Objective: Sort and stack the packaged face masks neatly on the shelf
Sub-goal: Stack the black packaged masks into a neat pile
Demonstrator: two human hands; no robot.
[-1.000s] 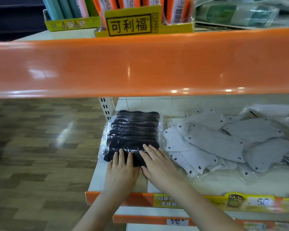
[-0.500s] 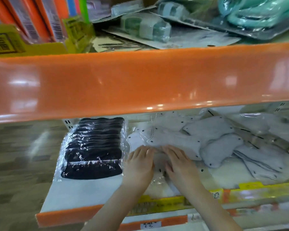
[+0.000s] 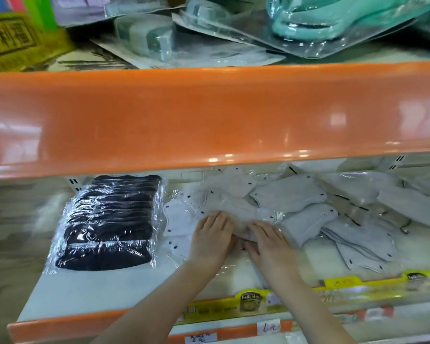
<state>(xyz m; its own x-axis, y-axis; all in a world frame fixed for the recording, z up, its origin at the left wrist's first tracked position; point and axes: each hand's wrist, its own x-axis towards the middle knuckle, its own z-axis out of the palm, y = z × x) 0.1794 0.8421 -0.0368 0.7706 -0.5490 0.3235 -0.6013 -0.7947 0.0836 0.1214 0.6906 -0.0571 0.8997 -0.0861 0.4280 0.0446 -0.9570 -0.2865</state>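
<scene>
A neat stack of black packaged masks (image 3: 107,224) lies at the left end of the white shelf (image 3: 104,291). To its right, several grey packaged masks (image 3: 290,197) lie loose and overlapping. My left hand (image 3: 212,238) and my right hand (image 3: 271,243) lie side by side, palms down, on the nearest grey masks (image 3: 233,207). Their fingers are straight and press on the clear wrapping; the fingertips reach under the edge of a grey pack.
The orange edge of the upper shelf (image 3: 209,115) hangs low over the masks. Blister-packed goods (image 3: 209,28) and a yellow box (image 3: 13,43) sit on top of it. Yellow price labels (image 3: 338,281) line the front rail. More grey masks (image 3: 407,202) spread to the right.
Both hands left the black stack and moved right onto the grey masks. The view also swung to the right.
</scene>
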